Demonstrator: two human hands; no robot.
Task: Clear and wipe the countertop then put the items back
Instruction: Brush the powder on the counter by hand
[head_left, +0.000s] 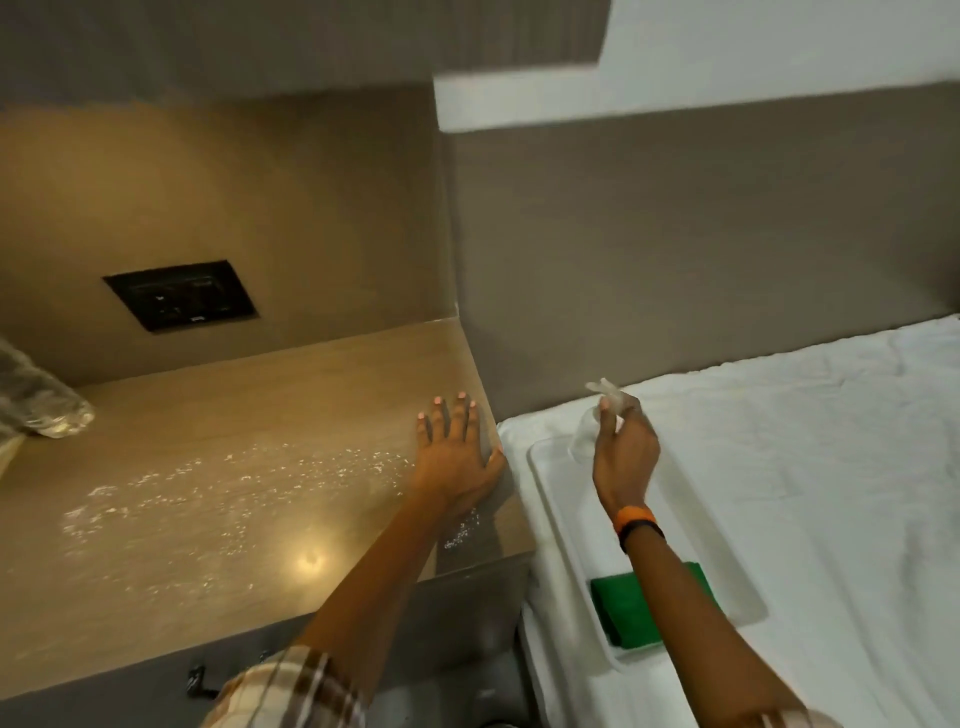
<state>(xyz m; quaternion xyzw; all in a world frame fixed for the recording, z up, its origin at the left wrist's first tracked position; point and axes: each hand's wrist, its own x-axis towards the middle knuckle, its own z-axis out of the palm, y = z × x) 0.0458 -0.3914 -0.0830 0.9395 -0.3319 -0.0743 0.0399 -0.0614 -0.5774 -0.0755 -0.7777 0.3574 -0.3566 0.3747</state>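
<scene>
The beige countertop (218, 426) is wet with scattered droplets (208, 493) across its middle. My left hand (457, 457) lies flat, fingers spread, on the counter's right end. My right hand (621, 447) hovers over a white tray (727, 561) on the bed and grips the top of a clear spray bottle (589, 431), which is blurred. A folded green cloth (631, 613) lies in the tray's near end, partly hidden by my right forearm.
A clear plastic bottle (36, 400) lies at the counter's far left. A black socket plate (179, 295) is set in the back wall. The white-sheeted bed (831, 441) fills the right. A grey wall panel stands between counter and bed.
</scene>
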